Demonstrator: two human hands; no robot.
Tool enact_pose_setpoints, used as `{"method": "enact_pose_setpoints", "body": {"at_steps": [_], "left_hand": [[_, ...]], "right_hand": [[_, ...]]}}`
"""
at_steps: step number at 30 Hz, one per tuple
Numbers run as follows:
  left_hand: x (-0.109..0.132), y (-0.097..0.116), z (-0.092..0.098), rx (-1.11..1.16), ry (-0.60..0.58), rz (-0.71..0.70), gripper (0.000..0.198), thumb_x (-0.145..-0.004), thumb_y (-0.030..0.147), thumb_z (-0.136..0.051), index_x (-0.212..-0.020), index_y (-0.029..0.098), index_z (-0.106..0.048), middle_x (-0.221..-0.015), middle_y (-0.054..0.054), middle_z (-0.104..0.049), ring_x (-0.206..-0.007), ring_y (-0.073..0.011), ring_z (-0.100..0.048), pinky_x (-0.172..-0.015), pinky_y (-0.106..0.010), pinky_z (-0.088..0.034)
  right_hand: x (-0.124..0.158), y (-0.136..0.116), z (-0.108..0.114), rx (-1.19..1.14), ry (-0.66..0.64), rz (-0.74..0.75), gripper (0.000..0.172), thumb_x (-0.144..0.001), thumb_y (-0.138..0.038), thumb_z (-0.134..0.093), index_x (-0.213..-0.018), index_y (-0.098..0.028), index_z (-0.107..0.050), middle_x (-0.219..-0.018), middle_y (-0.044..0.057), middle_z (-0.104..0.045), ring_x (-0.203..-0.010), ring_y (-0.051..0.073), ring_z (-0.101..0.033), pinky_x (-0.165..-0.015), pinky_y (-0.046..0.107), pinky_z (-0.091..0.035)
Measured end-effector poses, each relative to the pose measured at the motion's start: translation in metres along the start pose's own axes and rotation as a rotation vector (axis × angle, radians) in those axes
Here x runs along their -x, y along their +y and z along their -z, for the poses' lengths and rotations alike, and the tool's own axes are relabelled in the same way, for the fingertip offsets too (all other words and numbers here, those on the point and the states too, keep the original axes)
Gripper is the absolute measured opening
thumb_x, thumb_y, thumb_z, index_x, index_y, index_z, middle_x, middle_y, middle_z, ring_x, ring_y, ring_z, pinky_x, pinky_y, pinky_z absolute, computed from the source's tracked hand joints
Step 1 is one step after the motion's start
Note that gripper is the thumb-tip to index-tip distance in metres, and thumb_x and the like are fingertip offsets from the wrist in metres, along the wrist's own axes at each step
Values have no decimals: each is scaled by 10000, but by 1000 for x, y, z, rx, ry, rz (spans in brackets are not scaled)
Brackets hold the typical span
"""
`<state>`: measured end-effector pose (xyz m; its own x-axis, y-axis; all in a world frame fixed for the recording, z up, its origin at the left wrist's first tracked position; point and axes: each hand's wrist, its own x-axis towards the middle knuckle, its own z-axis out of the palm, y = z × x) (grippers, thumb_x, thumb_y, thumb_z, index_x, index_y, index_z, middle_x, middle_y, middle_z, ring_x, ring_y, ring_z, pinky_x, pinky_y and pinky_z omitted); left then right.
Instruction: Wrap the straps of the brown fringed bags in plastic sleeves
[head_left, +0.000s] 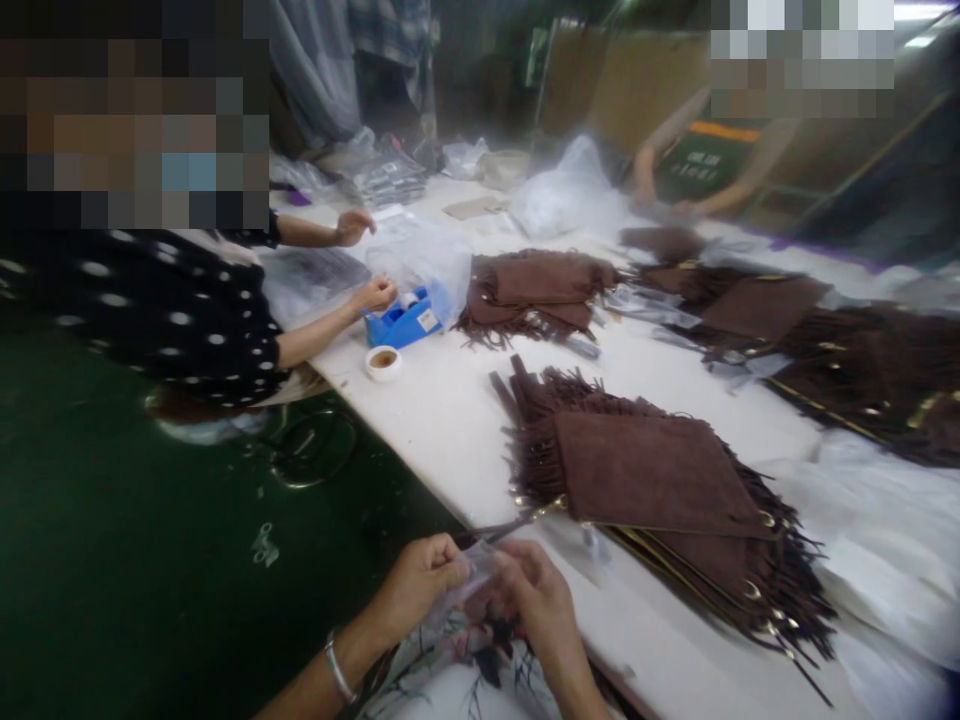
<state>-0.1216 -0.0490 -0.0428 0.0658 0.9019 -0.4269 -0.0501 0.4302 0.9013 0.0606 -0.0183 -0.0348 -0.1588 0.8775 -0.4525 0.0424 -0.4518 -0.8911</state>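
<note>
Head view: pinched between left grip [424, 580] and right grip [541, 590], thumbs and fingers of both clamped on a small piece of clear plastic [480, 562], just off the near edge of the bench [420, 430]. Close behind the fingers, a thin dark strap [517, 522], running to the nearest stack of brown fringed bags [652, 470]. Whether wrapped by the plastic yet, cannot tell.

By the look of it, partway through handling this one piece: taken up in both grips, not yet laid down or visibly fastened.

Next outward, on the bench, that nearest stack, with bare brown flap on top and metal clasps [752, 591] uncovered on the visible side; probably much left to do there.

Farther off, a second stack [547, 280], then more brown bags [772, 305] to the right, with plastic strips [652, 303] among them; perhaps further along, but too blurred to be sure. To the left, a blue tape dispenser [405, 322] and a tape roll [384, 362], near a co-worker's hand [375, 295].
</note>
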Motion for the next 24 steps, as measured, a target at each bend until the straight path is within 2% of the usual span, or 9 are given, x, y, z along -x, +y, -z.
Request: {"method": "enact_pose_setpoints", "body": {"at_steps": [2,4,10,15,20,24], "left_hand": [[3,0,9,-36,24,-22,230,-800,345,-636,-712,147,-560,-637,-6,-609,-586,-135,-517,-552,-235,-350],[7,3,20,-92,53,-58,207,-811,320,-627,-712,144,-581,-651,-3,-612,-615,-136,-524,-576,-235,-359],[22,1,49,-188,90,-51,168,-826,295,-612,-746,148,-617,-679,-6,-628,-629,-140,-544,-589,-242,-370],[24,-16,70,-225,178,-17,161,-820,287,-611,-737,150,-621,-669,-4,-630,-625,-144,-556,-587,-246,-379],[24,-17,73,-227,190,11,161,-801,290,-624,-727,148,-614,-662,-16,-656,-625,-156,-579,-596,-258,-392],[22,-11,67,-172,145,14,183,-795,316,-640,-739,143,-619,-672,-26,-670,-623,-155,-587,-597,-256,-402]], "right_hand": [[-9,-3,8,-2,84,-23,469,-722,-593,-667,-940,-184,-593,-639,-10,-655,-430,129,-556,-371,214,-417],[-19,-7,12,22,136,-47,495,-722,-623,-650,-936,-181,-587,-674,18,-677,-431,148,-587,-364,237,-457],[-45,-14,-8,43,148,-108,475,-702,-622,-669,-838,-175,-580,-566,43,-676,-432,197,-627,-376,280,-519],[-44,-20,-18,-177,80,-101,430,-677,-510,-754,-864,-166,-578,-544,-3,-652,-447,136,-605,-424,224,-529],[-30,-24,-13,-299,-2,-111,420,-716,-473,-754,-935,-167,-567,-533,-31,-628,-450,93,-574,-451,180,-510],[-28,-26,-13,-320,16,-110,443,-690,-471,-777,-926,-166,-559,-535,-29,-630,-458,96,-578,-459,184,-510]]}}
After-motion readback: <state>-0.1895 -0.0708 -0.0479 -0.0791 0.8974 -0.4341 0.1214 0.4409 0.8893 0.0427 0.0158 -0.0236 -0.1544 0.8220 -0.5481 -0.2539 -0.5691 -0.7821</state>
